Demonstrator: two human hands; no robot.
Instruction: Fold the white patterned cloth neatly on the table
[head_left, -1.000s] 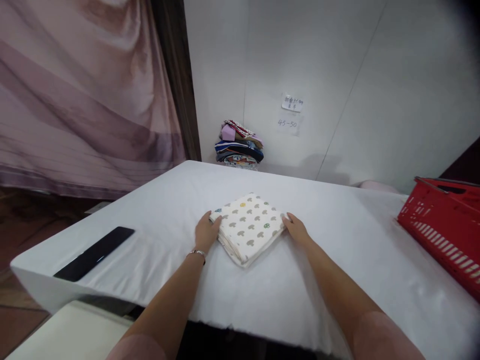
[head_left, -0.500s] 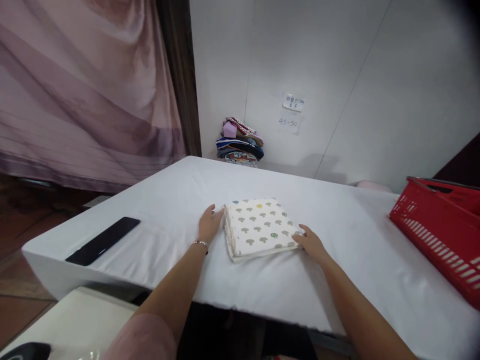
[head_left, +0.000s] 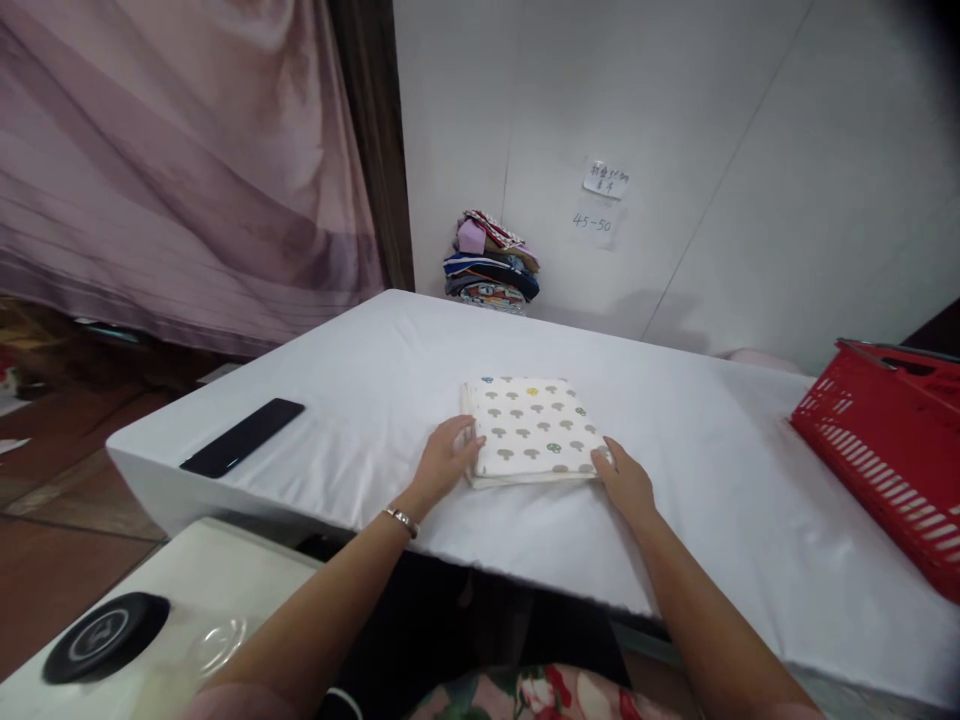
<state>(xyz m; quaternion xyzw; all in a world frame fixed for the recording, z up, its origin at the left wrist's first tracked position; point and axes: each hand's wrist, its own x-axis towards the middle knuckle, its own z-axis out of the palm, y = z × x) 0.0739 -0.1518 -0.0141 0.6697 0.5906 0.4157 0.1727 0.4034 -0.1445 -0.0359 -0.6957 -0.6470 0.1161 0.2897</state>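
Note:
A folded white cloth (head_left: 532, 428) printed with grey mushrooms and a few coloured ones lies flat on the white-covered table (head_left: 360, 400). My left hand (head_left: 448, 458), with a bracelet on its wrist, grips the cloth's left edge close to the front corner, thumb on top. At the front right corner, my right hand (head_left: 627, 482) pinches the cloth with its thumb above. The fingers under the edges are partly hidden. Several folded layers show along the cloth's front and left sides.
A flat black slab (head_left: 244, 437) lies at the table's left edge. On the right stands a red plastic basket (head_left: 885, 460). Folded clothes (head_left: 491, 268) are piled beyond the far edge. A round black object (head_left: 106, 637) rests on a pale surface at lower left.
My left hand has moved from beside the back left corner towards the front and closed on the cloth's left edge. My right hand stays at the front right corner. The view has shifted slightly.

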